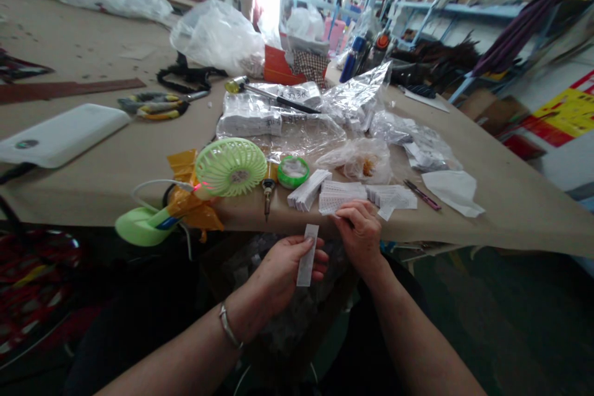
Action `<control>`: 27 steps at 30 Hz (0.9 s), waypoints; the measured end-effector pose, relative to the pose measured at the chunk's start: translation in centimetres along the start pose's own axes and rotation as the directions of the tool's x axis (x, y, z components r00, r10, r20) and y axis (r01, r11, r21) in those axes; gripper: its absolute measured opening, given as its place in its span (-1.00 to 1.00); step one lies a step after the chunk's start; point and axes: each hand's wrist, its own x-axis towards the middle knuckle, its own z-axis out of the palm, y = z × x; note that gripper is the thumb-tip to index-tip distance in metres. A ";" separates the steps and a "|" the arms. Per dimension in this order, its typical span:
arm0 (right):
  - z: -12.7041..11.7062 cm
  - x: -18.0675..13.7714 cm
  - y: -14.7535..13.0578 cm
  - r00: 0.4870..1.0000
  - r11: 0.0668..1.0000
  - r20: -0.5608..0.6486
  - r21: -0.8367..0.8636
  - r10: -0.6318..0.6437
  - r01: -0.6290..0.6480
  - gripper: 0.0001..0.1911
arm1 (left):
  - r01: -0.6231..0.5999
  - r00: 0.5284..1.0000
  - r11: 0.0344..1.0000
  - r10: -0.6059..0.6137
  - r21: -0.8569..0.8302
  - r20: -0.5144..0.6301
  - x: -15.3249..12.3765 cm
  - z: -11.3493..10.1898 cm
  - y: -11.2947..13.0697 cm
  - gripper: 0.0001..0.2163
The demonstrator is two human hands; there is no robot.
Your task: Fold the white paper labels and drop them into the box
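Observation:
My left hand (304, 260) holds a narrow white label strip (307, 257) under its thumb, just below the table's front edge. My right hand (361, 229) has its fingertips at the near edge of a fanned stack of printed white labels (341, 193); whether they pinch one is hidden. To the left of that stack lies a tilted bundle of labels (309, 190), and to the right a further row of labels (399, 197) with a loose one on top. A green round tub (293, 171) with whitish contents stands behind the bundle.
A green fan (232, 167) is taped to the table edge at left, beside a pointed tool (268, 189). Plastic-wrapped label packs (255, 117) lie behind, with a long-handled hammer-like tool (273, 98) on top. A pen (422, 195) and white paper (455, 190) lie at right.

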 end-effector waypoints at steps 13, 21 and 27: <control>-1.4 -0.8 -0.3 0.993 0.980 -0.115 0.194 -0.009 0.031 -0.80 | 0.032 0.996 0.998 -0.027 -0.057 0.085 -0.2 0.2 0.3 -0.83; -2.4 -2.8 -3.6 0.955 0.917 0.159 0.357 -0.249 0.179 -0.82 | 0.044 0.972 0.953 0.028 -0.299 0.231 -0.4 0.2 0.0 -0.90; -1.9 -3.3 -4.0 0.938 0.892 0.171 0.396 -0.303 0.216 -0.84 | 0.086 0.966 0.928 0.011 -0.363 0.258 -0.6 0.4 -0.3 -0.88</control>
